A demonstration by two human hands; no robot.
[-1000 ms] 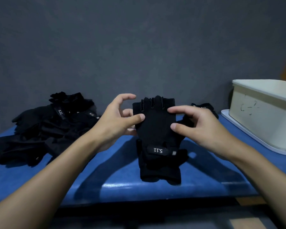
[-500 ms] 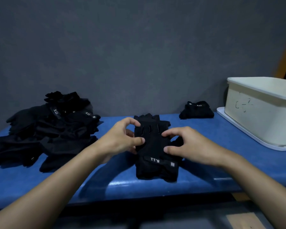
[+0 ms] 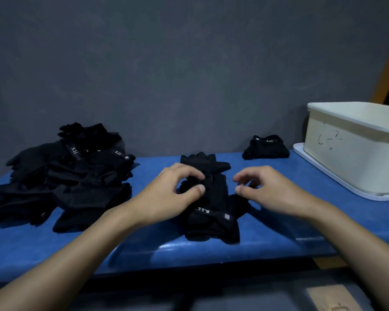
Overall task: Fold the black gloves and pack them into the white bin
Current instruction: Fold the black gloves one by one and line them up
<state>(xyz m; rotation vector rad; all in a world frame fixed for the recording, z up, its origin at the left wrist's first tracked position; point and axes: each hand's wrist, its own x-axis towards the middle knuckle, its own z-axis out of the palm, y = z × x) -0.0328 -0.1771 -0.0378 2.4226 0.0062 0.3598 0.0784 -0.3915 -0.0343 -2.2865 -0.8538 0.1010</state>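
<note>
A pair of black gloves (image 3: 213, 205) lies flat on the blue worktop (image 3: 279, 232) near its front edge, the cuff strap towards the person and the finger ends away. The left hand (image 3: 173, 194) has its grip closed on the gloves' left side, with thumb and curled fingers pinching the cloth about the middle. The right hand (image 3: 276, 194) sits at the right side with fingers curled and thumb tip against or just beside the cloth. Whether its grip holds anything cannot be told, since cloth and shadow are equally dark there. The likely trouble is in the fold: the cloth looks soft and the gloves seem only laid together, so a one-sided pull could slide one off the other, or the fold could spring open once released. A drag towards the person might also tip them over the edge. The white bin (image 3: 346, 158) stands well to the right on a white tray (image 3: 310, 162); its inside is hidden from this angle. A folded bundle (image 3: 265, 148) sits near it on the worktop, and a pile of loose gloves (image 3: 72, 176) lies at the left.
</note>
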